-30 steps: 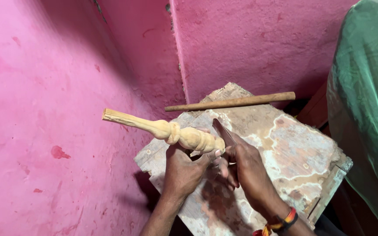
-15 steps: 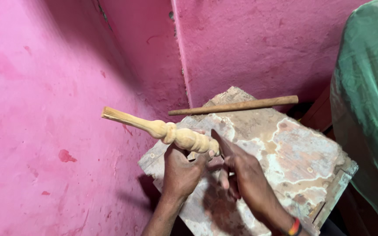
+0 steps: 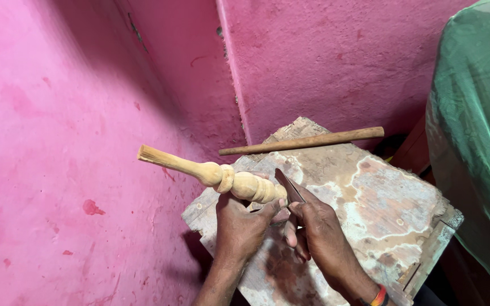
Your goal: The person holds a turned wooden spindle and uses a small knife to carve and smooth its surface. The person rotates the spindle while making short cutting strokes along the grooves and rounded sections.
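Note:
My left hand (image 3: 242,226) grips the thick end of a pale turned wooden spindle (image 3: 211,173) that points up and left, with rounded beads along it. My right hand (image 3: 319,232) holds a thin flat metal blade (image 3: 288,185) whose edge rests against the spindle near my left thumb. Both hands hover over a worn, stained wooden board (image 3: 370,198).
A plain wooden stick (image 3: 304,141) lies along the board's far edge against the pink wall (image 3: 324,62). Pink wall also fills the left side. A green cloth (image 3: 477,136) hangs over something at the right.
The spindle and both hands stay together over the board; my right hand has shifted slightly, bringing the blade against the spindle's thick end.

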